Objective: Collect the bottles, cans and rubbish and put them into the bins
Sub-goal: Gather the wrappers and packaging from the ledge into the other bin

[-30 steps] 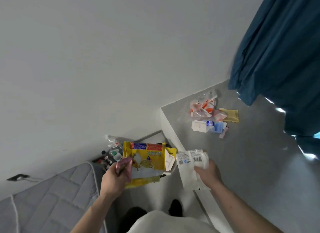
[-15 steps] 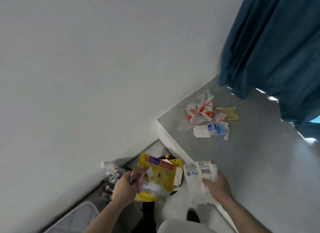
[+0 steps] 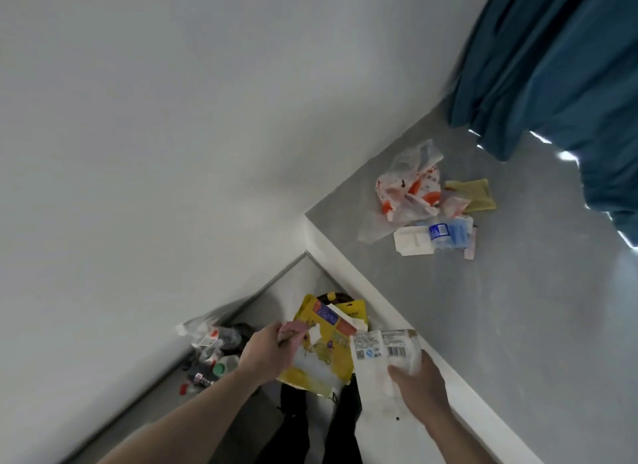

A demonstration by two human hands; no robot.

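My left hand (image 3: pixel 267 353) grips a pink wrapper (image 3: pixel 291 326) together with a yellow snack bag (image 3: pixel 321 351), held low at the middle. My right hand (image 3: pixel 416 384) holds a white plastic package with barcodes (image 3: pixel 378 355) just right of the yellow bag. Below them a dark bin (image 3: pixel 336 296) shows partly, with a yellow packet (image 3: pixel 352 310) in it. To its left, bottles (image 3: pixel 214 353) fill a second dark bin by the wall. On the grey ledge lies a pile: an orange-and-white plastic bag (image 3: pixel 409 190), a yellow cloth (image 3: pixel 474 196), a white box (image 3: pixel 412 244) and a blue-labelled bottle (image 3: pixel 448 234).
A white wall fills the left and top. The grey ledge (image 3: pixel 500 308) has a white edge running down to the right. A teal curtain (image 3: pixel 559 70) hangs over its far right. My dark trouser legs (image 3: pixel 310 425) stand below the bins.
The view swung so the mattress at lower left left the frame. Both hands, with the yellow bag and the white package, have come lower over the bins.
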